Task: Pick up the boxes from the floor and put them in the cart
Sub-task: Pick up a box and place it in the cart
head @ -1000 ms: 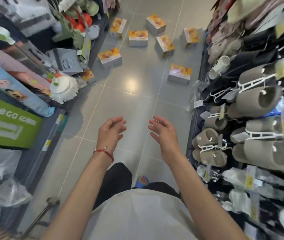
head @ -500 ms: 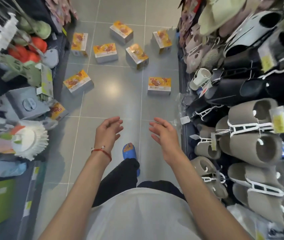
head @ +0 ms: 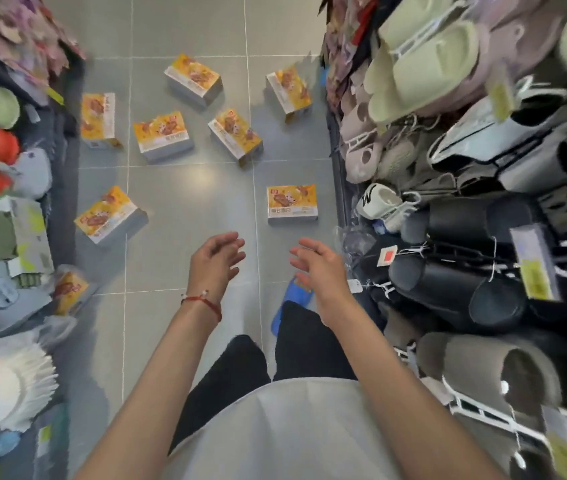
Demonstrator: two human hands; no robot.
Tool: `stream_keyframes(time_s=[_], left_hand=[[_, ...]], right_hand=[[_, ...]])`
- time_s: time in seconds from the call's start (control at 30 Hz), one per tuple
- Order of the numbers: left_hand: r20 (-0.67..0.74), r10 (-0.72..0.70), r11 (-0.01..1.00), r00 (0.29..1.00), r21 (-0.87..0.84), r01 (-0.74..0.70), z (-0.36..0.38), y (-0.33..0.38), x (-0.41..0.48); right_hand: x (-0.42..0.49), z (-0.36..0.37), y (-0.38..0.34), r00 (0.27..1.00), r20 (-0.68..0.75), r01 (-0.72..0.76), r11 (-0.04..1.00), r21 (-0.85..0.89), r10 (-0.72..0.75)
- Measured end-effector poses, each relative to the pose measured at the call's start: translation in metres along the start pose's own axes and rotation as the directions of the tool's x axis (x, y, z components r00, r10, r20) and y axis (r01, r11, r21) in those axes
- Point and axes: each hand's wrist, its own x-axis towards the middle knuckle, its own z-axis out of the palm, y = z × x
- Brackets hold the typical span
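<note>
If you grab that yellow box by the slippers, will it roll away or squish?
Probably not roll: the box has flat sides and lies flat on the floor. It looks like stiff cardboard with sharp edges, so it likely keeps its shape. Its smooth print might be slippery.

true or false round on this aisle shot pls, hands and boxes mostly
1. The left hand and the right hand both hold nothing. True.
2. One box lies on the floor just ahead of the right hand. True.
3. The boxes are stacked in one pile. False: they lie scattered singly.
4. A cart stands among the boxes. False: no cart is in view.
5. A red string bracelet is on the left wrist. True.
</note>
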Motion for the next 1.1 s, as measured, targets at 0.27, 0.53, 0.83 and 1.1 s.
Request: stream_keyframes(time_s=[0.27, 0.53, 0.83, 1.1], left_hand=[[-0.005, -0.106, 0.991, 0.994, -0.087, 0.105, 0.054, 0.075, 0.093], [0.045, -0.276, 0.96, 0.96, 0.065, 0.273, 0.066, 0.108, 0.224], [0.035, -0.394, 0.884, 0.918, 0.289, 0.368, 0.089, 0.074, 0.382], [0.019, -0.466, 0.807, 0.885, 0.418, 0.416, 0.13, -0.024, 0.501]], right_hand=[[0.095, 0.014, -0.095, 0.998, -0.01, -0.064, 0.992, -0.107, 0.063], [0.211, 0.051, -0.129, 0.983, -0.123, -0.156, 0.975, -0.155, 0.138], [0.372, 0.064, -0.096, 0.964, -0.218, -0.212, 0.932, -0.293, 0.151], [0.513, 0.055, -0.032, 0.958, -0.245, -0.234, 0.896, -0.377, 0.147]])
